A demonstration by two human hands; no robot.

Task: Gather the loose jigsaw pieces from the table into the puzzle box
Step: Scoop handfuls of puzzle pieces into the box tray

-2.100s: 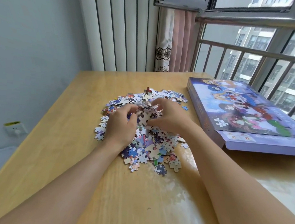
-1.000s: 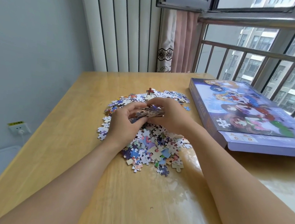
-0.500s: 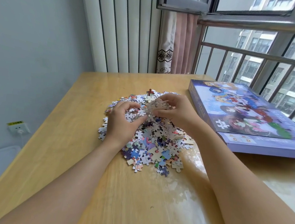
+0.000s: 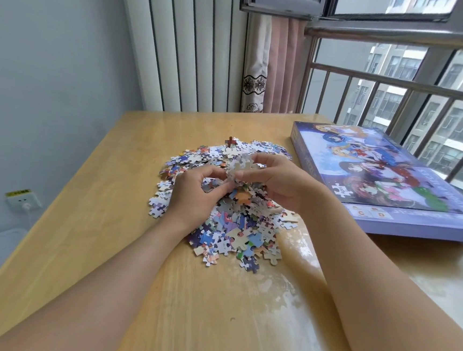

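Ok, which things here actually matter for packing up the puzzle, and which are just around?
Part of the job:
- pile of jigsaw pieces on the table
- clump of pieces held between left hand and right hand
- puzzle box, lid closed, right of the pile

Just around:
- wall socket
- curtain
- window railing

Both hands (image 4: 251,188) amid jigsaw pieces (image 4: 228,225), clutching some
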